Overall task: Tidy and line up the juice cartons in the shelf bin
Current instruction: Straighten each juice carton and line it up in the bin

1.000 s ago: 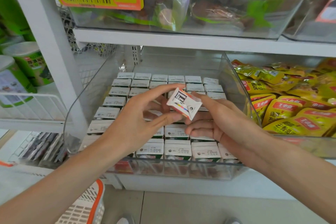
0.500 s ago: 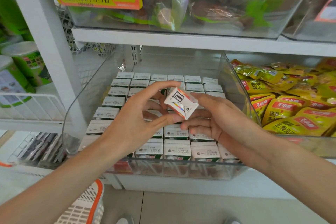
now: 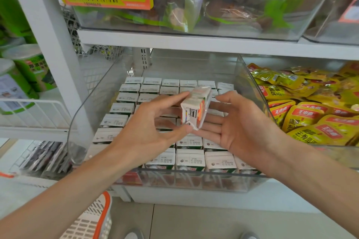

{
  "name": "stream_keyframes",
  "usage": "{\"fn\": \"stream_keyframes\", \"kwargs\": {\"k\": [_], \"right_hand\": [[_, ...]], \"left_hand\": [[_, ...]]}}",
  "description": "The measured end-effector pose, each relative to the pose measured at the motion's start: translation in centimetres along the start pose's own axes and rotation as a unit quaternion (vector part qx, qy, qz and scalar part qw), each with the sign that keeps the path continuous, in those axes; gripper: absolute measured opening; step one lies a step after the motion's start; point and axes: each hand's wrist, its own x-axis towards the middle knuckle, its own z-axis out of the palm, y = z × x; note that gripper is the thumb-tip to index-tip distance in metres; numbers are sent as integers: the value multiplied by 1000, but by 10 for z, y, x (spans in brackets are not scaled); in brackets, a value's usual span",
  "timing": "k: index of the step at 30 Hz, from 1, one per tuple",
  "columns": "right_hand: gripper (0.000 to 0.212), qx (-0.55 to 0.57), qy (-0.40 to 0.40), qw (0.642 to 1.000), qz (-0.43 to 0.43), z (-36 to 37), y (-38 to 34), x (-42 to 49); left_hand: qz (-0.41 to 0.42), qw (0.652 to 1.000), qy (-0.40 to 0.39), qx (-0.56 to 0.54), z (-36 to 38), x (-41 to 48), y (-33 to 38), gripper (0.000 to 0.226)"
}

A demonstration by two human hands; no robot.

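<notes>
Canisters [image 3: 29,68] in green stand on the far-left shelf, and an orange-rimmed basket [image 3: 95,217] sits low beside my left forearm. My left hand [image 3: 147,136] pinches one juice carton [image 3: 195,108] between forefinger on top and thumb below, holding it tilted above the middle of the clear shelf bin [image 3: 194,182]. Under it the other cartons [image 3: 190,158] stand packed in straight rows, tops up. My right hand [image 3: 240,130] is spread, fingers straight, palm turned toward the carton, fingertips at its lower edge; whether they touch it I cannot tell. Yellow snack packets [image 3: 310,116] fill the neighbouring bin on the right.
</notes>
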Motion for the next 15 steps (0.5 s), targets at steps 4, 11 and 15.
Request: {"fn": "stream_keyframes", "kwargs": {"k": [4,11,15], "right_hand": [[31,-77,-9,997,-13,1,4,0],[49,-10,-19,1000,16,0,-3,-1],[40,-142,-11,987,-78,1,1,0]], "left_hand": [[28,999,18,0,0,-1,3,61],[25,999,35,3,-1,0,6,71],[3,999,35,23,-4,0,4,80]]}}
